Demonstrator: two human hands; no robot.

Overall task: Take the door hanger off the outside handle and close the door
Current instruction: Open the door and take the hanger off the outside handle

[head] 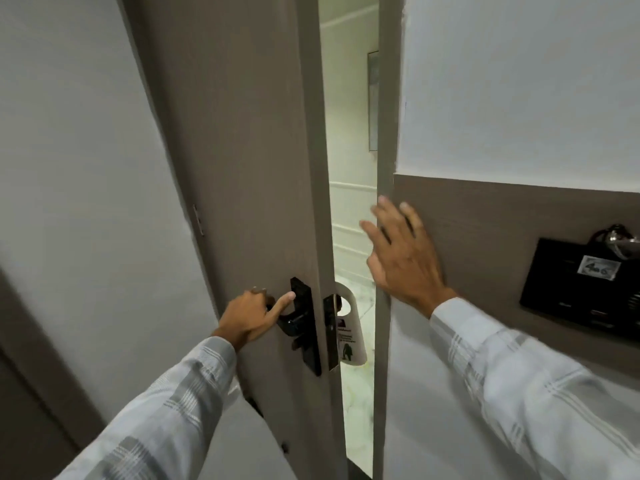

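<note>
From my head camera, the door stands ajar, its edge turned toward me with a narrow gap to the frame. The door hanger is white and hangs on the far side of the door's edge, in that gap, its round hole up at handle height and its printed card dropping below; the outside handle itself is hidden behind the door edge. The hanger sits between my two hands, lower than my right one and just right of my left one, touching neither.

My left hand is on the black inside handle, fingers curled round the lever and clenched on it, the forefinger stretched toward the black lock plate. My right hand is raised by the frame, above and right of the hanger, fingers spread wide and released, holding nothing; whether the palm touches the brown wall panel I cannot tell. A black box is mounted on that panel further right
</note>
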